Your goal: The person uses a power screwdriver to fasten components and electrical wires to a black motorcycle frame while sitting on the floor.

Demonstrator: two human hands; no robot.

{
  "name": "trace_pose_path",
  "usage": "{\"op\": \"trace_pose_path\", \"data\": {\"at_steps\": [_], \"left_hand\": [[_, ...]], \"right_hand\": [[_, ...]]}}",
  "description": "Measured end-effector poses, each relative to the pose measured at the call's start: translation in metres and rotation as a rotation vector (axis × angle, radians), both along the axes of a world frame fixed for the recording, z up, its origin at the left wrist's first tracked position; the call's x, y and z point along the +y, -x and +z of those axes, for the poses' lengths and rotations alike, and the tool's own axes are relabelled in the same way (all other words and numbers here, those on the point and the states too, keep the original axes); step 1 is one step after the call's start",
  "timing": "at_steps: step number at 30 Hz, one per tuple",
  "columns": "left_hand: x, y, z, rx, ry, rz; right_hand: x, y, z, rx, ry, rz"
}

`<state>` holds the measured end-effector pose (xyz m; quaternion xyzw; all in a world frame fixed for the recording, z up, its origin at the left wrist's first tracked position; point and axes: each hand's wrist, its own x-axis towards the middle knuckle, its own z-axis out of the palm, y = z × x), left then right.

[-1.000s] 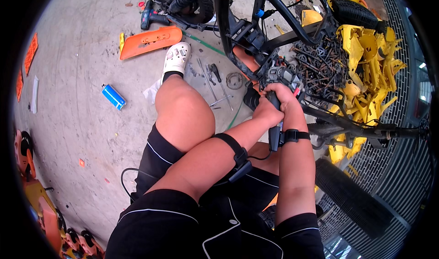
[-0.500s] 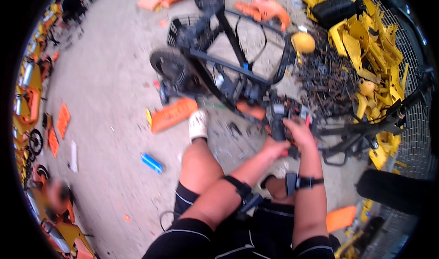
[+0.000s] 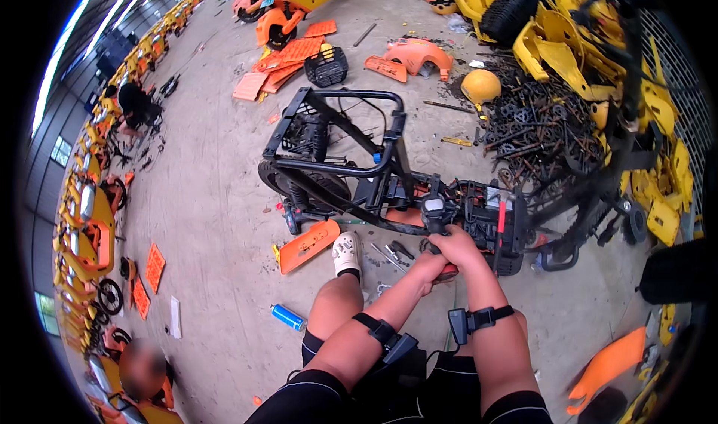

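My right hand (image 3: 456,246) is wrapped round the handle of a grey power tool (image 3: 435,214), whose head rests at the middle of a stripped black scooter frame (image 3: 396,136) lying before me. My left hand (image 3: 428,271) is closed just below, around the tool's red lower end, partly hidden by my right wrist. Beside the tool are exposed wiring and a red bar (image 3: 501,226) on the frame. By my white shoe (image 3: 346,250) lie screwdrivers and small tools (image 3: 396,250), an orange panel (image 3: 310,244) and a cordless drill (image 3: 292,216).
Yellow body panels (image 3: 550,46) and a heap of dark metal parts (image 3: 523,132) lie at right. Orange panels (image 3: 292,57) and a blue spray can (image 3: 286,317) are on the floor (image 3: 217,170). Scooters (image 3: 97,214) line the left, where a dark-clothed person (image 3: 134,106) crouches.
My view has tilted up, showing more floor and scooters. Both hands stay on the tool, which appears lower in view, its head turned more upright.
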<state>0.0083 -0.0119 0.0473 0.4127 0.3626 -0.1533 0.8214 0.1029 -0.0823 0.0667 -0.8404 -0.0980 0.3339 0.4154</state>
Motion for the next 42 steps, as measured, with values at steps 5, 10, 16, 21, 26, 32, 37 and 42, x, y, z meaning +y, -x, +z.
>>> {"op": "trace_pose_path", "data": {"at_steps": [5,10,16,21,26,32,37,42], "left_hand": [[-0.004,0.015,-0.003,0.053,-0.096,0.098],[-0.014,0.011,-0.007,-0.044,-0.157,0.133],[-0.017,0.022,-0.004,-0.007,-0.166,0.202],[-0.01,0.021,0.0,0.005,-0.16,0.145],[-0.008,0.026,0.013,0.008,-0.222,0.119],[-0.001,0.023,0.009,-0.005,-0.19,0.074],[0.006,0.023,0.034,0.07,-0.327,-0.038],[0.01,0.015,0.032,0.079,-0.376,-0.094]], "right_hand": [[0.006,0.009,-0.036,0.11,-0.107,0.047],[-0.001,0.003,-0.047,0.109,-0.114,-0.016],[-0.001,0.01,-0.039,0.24,-0.228,-0.024],[0.001,0.011,-0.038,0.512,-0.311,-0.193],[0.003,0.023,-0.007,0.645,-0.284,-0.295],[0.004,0.011,-0.013,0.838,-0.308,-0.341],[0.012,0.014,-0.026,0.907,-0.451,-0.431],[0.013,0.006,-0.027,0.894,-0.433,-0.446]]}}
